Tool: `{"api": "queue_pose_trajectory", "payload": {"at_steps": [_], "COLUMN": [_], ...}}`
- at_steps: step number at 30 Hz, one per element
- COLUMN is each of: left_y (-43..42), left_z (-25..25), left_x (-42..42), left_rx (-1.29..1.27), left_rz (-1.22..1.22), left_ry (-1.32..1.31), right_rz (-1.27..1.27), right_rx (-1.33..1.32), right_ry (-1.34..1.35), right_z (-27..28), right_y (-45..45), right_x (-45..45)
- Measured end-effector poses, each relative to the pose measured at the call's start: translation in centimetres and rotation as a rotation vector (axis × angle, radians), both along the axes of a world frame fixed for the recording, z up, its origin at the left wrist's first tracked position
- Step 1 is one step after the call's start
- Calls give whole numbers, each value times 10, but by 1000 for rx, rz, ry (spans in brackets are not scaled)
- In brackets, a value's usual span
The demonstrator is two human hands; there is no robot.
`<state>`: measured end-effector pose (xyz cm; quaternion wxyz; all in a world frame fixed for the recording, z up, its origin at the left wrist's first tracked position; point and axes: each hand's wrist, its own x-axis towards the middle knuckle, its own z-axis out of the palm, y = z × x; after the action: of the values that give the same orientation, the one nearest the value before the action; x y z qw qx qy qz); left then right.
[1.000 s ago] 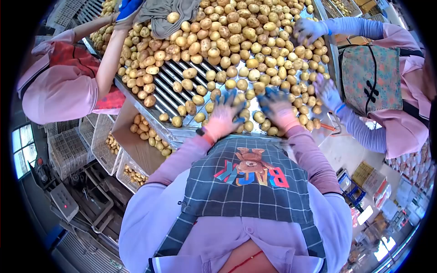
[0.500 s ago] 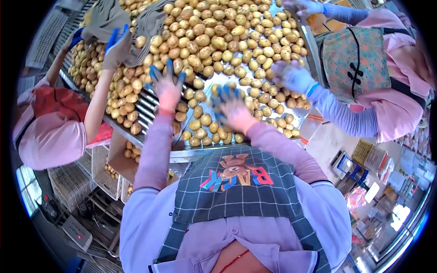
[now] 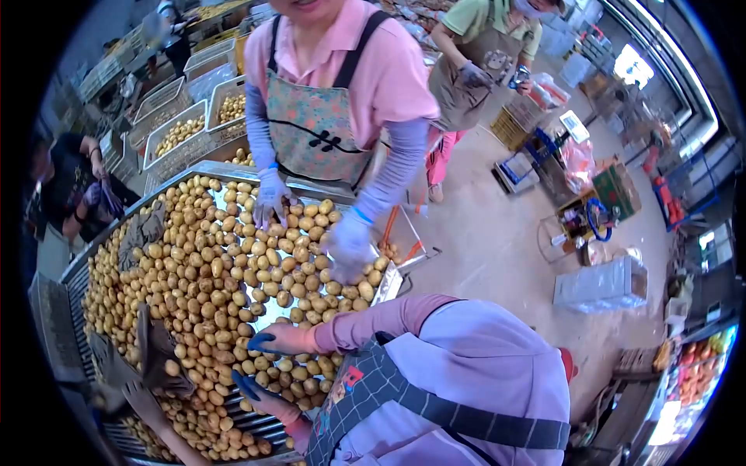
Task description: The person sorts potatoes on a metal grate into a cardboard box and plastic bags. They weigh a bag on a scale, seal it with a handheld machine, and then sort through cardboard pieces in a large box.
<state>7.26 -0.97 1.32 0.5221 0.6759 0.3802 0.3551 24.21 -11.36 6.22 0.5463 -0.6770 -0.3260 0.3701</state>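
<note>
Across the metal surface (image 3: 272, 312), potatoes (image 3: 206, 287) are spread in a crowded layer, with bare metal exposed near the right hand (image 3: 284, 339). That hand is held low over them, its blue-tipped fingers stretched out straight; whether a potato is touched beneath the palm cannot be told. Just beside it, nearer the bars (image 3: 264, 426), the left hand (image 3: 264, 398) is held with its blue fingers extended and slightly parted, its palm hidden. Past the right hand, one gloved hand (image 3: 272, 199) of a co-worker (image 3: 373, 62) in a floral apron (image 3: 315, 124) is rested on the potatoes, while the other glove (image 3: 350, 245) is blurred above them. Toward the lower left of the view, a dark cloth (image 3: 155, 342) is laid on the heap, near another person's hand (image 3: 144, 402). Beyond the surface, at the upper left, potatoes are also held in crates (image 3: 175, 161).
</note>
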Motion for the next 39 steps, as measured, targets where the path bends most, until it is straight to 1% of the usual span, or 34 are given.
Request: {"api": "queue_pose_trajectory", "payload": {"at_steps": [1,2,3,5,6,7,8,9,10,11,12,13,14,15,16,17,18,19,20,21,23,24,25,27,29,31,32,33,35,36,37,39], "left_y": [1,0,-1,-8,-17,-29,-37,-41,-44,-52,-51,-49,-48,-46,-44,-42,-43,-46,-51,-52,-67,-70,-70,-80,-82,-92,-98,-96,-89,-82,-82,-82], "left_z": [19,30,32,24,22,22,23,21,16,24,23,22,21,19,19,23,28,32,35,32,42,44,46,68,65,73,82,77,54,36,31,41], "left_x": [6,10,11,15,19,20,20,19,18,18,17,16,16,18,20,22,28,36,43,50,63,71,76,83,88,90,91,88,86,85,86,77], "left_rx": [-92,93,109,6,34,115,90,68,-1,-49,-59,-68,-62,-84,-107,-103,-76,-51,-73,-82,-54,-203,-347,-1074,-1295,-1352,-1300,-1307,-1539,-1445,-1503,-1530], "left_rz": [10,5,-9,-89,-132,-162,-200,-239,-270,-278,-289,-298,-305,-319,-334,-343,-364,-384,-408,-460,-478,-501,-506,-607,-783,-877,-975,-975,-1054,-1127,-1186,-997], "left_ry": [-108,-42,-41,-211,-238,-212,-191,-166,-205,-225,-203,-179,-175,-209,-240,-229,-198,-168,-220,-274,-226,-231,-231,-613,-781,-844,-809,-813,-980,-1005,-1116,-1059], "right_rz": [0,5,-8,19,-31,-101,-164,-241,-427,-658,-850,-436,-649,-373,-848,-1310,-1323,-1222,-1118,-1134,-918,-727,-733,-677,-624,-472,-504,-508,-337,-350,-5,-480], "right_rx": [7,14,31,100,88,145,301,189,395,558,576,861,1097,1502,1360,1160,1159,1280,1394,1387,1443,1508,1491,1440,1413,1397,1341,1336,1396,1396,1591,1244], "right_ry": [63,126,128,242,302,287,182,557,736,778,659,528,461,735,772,790,796,814,835,853,945,894,941,1031,1087,1041,1038,1034,1314,1318,1154,1301], "right_z": [3,5,3,-22,-35,-51,-50,-40,-61,-77,-81,-77,-83,-78,-24,34,38,40,37,30,17,5,5,20,18,20,27,14,-35,-51,-60,-17], "right_y": [2,1,-4,-18,-26,-41,-65,-89,-114,-139,-179,-234,-264,-296,-307,-309,-314,-318,-320,-316,-297,-286,-277,-254,-242,-230,-225,-221,-220,-215,-201,-200], "right_x": [-7,-12,-15,-17,-13,-5,2,24,40,62,88,113,132,149,136,117,113,110,104,95,78,69,57,41,34,30,26,26,34,34,40,24]}}
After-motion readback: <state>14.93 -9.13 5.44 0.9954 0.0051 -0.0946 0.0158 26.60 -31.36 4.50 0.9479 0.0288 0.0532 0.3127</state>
